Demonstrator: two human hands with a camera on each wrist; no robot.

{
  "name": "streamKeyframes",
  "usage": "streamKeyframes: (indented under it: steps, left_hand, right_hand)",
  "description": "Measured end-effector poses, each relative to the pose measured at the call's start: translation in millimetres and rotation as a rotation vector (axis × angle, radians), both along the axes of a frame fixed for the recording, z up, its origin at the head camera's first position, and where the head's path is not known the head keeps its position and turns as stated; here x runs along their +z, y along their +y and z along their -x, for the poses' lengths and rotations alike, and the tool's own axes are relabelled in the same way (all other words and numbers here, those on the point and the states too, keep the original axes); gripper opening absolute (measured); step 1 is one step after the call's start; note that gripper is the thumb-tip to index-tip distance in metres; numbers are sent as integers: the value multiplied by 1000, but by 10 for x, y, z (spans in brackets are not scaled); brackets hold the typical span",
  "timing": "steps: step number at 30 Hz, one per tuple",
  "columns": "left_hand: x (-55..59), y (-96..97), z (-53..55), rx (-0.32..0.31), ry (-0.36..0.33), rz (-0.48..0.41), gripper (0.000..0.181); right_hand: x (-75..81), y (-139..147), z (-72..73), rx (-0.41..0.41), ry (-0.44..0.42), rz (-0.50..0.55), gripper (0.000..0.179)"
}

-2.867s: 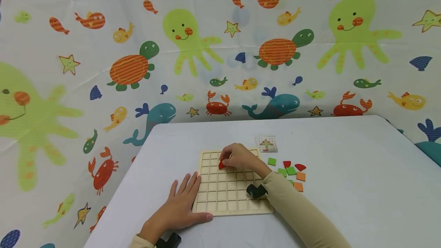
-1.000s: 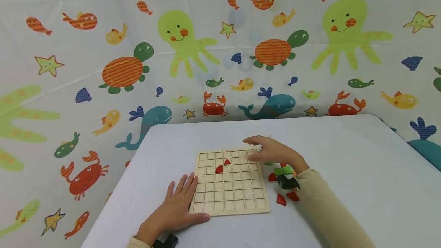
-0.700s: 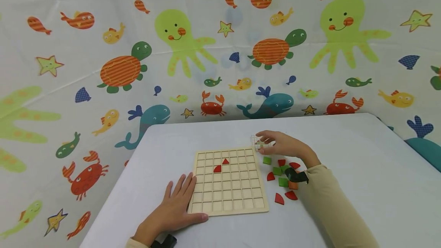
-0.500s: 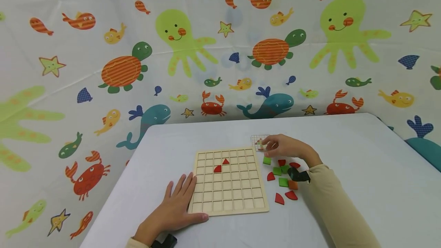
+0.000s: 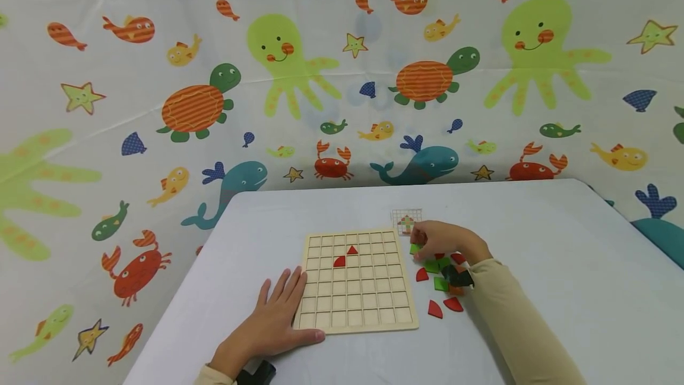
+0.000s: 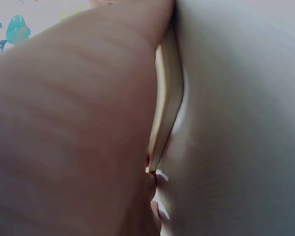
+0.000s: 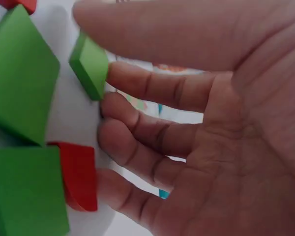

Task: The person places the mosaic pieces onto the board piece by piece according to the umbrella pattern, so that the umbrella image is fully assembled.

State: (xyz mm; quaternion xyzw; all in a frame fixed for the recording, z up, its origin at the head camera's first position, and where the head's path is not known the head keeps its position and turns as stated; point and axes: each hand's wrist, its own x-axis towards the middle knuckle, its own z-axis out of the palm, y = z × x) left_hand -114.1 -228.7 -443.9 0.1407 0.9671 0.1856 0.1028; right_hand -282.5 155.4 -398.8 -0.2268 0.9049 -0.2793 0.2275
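Note:
A pale wooden grid board [image 5: 355,302] lies on the white table, with a red triangle [image 5: 352,250] and a red quarter-round piece [image 5: 339,262] in its upper cells. My left hand [image 5: 275,322] lies flat at the board's left side, fingers spread, thumb along the near corner. In the left wrist view the hand hides most of the board's edge [image 6: 167,93]. Right of the board, my right hand [image 5: 446,240] reaches down over a green square tile [image 7: 91,69]. Its index fingertip is right at the tile, the thumb on the opposite side, the other fingers loosely bent.
Several loose pieces lie beside the board: red quarter-rounds [image 5: 435,309], green squares [image 5: 440,284] and an orange square [image 5: 456,290]. A small printed pattern card [image 5: 398,215] lies behind the board's far right corner. A cloth with sea animals [image 5: 320,46] hangs behind the table.
The red quarter-round piece went into the board, released by my right hand. That hand then moved right, passed over the card and came down to the green tile. My left hand stayed put.

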Motion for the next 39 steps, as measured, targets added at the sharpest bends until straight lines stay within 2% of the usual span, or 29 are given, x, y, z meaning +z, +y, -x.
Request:
streamKeyframes:
  steps: [10, 16, 24, 27, 34, 39]
  left_hand:
    - [-23, -23, 21, -3, -12, -23, 126]
    - [-23, -26, 5, -4, -11, -32, 126]
    - [-33, -29, 9, -16, 13, -72, 125]
    - [-38, -23, -1, -18, 17, -82, 125]
    - [10, 13, -38, -5, -7, -45, 125]
    - [12, 31, -64, 6, -13, -28, 125]
  right_hand:
    - [13, -109, -45, -58, 38, -101, 25]
    - [25, -134, -70, -75, 65, -100, 24]
    - [23, -111, -36, -7, 172, -2, 13]
    - [14, -93, -22, 9, 187, 65, 6]
    - [13, -90, -8, 4, 114, 274, 11]
    - [26, -148, -15, -3, 92, 338, 20]
